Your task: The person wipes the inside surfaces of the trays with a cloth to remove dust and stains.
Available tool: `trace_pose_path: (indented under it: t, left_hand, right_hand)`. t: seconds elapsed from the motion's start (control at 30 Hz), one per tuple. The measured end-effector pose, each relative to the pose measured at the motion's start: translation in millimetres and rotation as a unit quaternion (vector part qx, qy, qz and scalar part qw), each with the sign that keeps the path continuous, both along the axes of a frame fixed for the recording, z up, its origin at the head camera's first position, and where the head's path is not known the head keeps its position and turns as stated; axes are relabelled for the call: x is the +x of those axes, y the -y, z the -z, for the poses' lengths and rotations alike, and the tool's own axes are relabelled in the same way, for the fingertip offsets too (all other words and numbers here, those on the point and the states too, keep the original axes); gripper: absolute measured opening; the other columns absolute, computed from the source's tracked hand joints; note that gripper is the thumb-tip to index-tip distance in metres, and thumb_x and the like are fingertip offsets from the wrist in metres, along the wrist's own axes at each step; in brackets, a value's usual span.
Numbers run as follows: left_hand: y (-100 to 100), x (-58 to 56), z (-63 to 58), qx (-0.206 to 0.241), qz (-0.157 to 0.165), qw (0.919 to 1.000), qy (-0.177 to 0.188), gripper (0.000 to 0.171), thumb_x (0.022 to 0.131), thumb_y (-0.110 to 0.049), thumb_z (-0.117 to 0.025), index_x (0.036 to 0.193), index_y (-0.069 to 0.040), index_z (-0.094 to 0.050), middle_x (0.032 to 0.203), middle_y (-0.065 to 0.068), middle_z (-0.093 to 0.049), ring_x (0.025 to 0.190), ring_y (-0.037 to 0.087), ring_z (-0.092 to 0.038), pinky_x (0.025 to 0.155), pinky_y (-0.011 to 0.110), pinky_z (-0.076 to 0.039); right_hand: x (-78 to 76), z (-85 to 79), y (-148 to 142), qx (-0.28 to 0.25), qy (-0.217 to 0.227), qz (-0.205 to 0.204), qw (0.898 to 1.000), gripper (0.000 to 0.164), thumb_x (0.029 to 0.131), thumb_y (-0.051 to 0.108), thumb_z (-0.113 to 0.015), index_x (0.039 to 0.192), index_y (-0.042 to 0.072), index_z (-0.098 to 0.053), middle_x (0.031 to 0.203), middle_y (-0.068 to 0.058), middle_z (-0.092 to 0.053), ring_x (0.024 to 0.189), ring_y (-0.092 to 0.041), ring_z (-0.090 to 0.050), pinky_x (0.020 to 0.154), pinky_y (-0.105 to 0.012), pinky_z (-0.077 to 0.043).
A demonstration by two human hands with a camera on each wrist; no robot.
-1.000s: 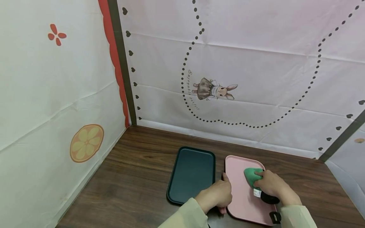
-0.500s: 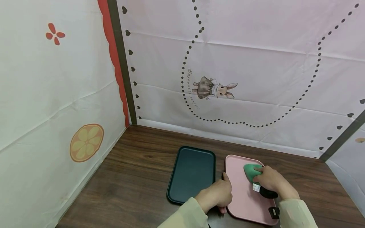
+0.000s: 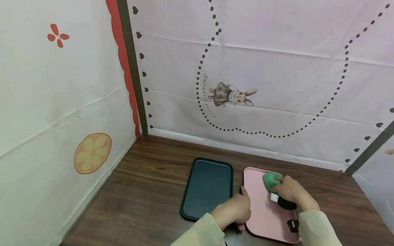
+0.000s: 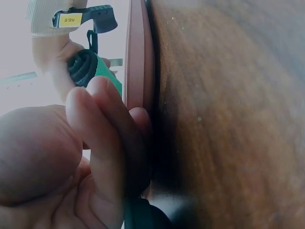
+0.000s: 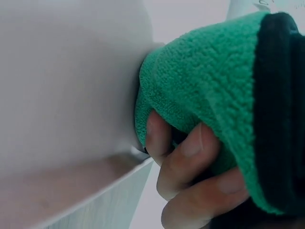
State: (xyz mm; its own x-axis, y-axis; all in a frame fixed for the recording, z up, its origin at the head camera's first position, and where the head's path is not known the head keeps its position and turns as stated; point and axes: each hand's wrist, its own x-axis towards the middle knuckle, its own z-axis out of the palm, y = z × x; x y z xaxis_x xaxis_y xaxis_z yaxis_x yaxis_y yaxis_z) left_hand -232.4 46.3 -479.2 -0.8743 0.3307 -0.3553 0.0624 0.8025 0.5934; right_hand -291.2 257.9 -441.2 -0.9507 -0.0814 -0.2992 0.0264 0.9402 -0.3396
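Note:
My right hand (image 3: 292, 189) grips a folded green cleaning cloth (image 5: 200, 71) with black edging and a white label, over the pink tray (image 3: 261, 218). In the right wrist view, bent fingertips (image 5: 193, 143) press into the fluffy green fabric, which lies against the tray near its rim. My left hand (image 3: 235, 210) holds the tray's left rim, one finger stretched forward along it. The left wrist view has its fingers (image 4: 102, 133) right at the pink edge, with the cloth's rolled end (image 4: 83, 67) beyond. The thumb's hold is partly hidden.
A dark green tray (image 3: 207, 189) lies left of the pink one on the brown wooden table (image 3: 132, 201). White printed sheets (image 3: 172, 68) wall off the back and sides. A black strap piece (image 3: 293, 225) sits by the right sleeve, over the tray's near right corner.
My right hand and the cloth have slid a little toward the far edge of the pink tray. The left hand and both trays have stayed in place.

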Motion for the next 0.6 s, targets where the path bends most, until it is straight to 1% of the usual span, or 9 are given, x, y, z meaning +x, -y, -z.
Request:
trace_pose_path:
  t: [0.27, 0.43, 0.6]
  left_hand:
    - [-0.4, -1.6, -0.5, -0.001, 0.003, 0.9999, 0.01, 0.079, 0.101, -0.008, -0.058, 0.165, 0.0, -0.013, 0.044, 0.002, -0.061, 0.032, 0.012, -0.057, 0.036, 0.023, -0.047]
    - [-0.7, -2.6, -0.4, -0.01, 0.004, 0.9999, 0.012, 0.079, 0.101, -0.009, -0.059, 0.166, -0.002, -0.012, 0.045, 0.001, -0.061, 0.033, 0.012, -0.059, 0.036, 0.022, -0.047]
    - [-0.1, -2.3, 0.3, -0.007, 0.001, 0.9999, 0.009, 0.079, 0.1, -0.008, -0.059, 0.165, -0.001, -0.014, 0.044, 0.001, -0.061, 0.033, 0.011, -0.059, 0.035, 0.022, -0.047]
  right_hand:
    - [-3.5, 0.7, 2.5, -0.018, 0.007, 0.016, 1.0, 0.068, 0.095, 0.033, -0.065, 0.149, -0.005, -0.05, 0.147, -0.043, -0.044, 0.132, -0.065, -0.045, 0.102, -0.071, -0.046]
    - [-4.7, 2.9, 2.3, -0.02, 0.005, 0.012, 1.0, 0.068, 0.096, 0.035, -0.065, 0.15, -0.004, -0.05, 0.147, -0.044, -0.044, 0.132, -0.066, -0.044, 0.101, -0.071, -0.045]
    - [-4.7, 2.8, 6.5, -0.024, 0.001, 0.008, 1.0, 0.068, 0.095, 0.034, -0.066, 0.15, -0.003, -0.051, 0.147, -0.044, -0.044, 0.132, -0.066, -0.044, 0.102, -0.071, -0.045]
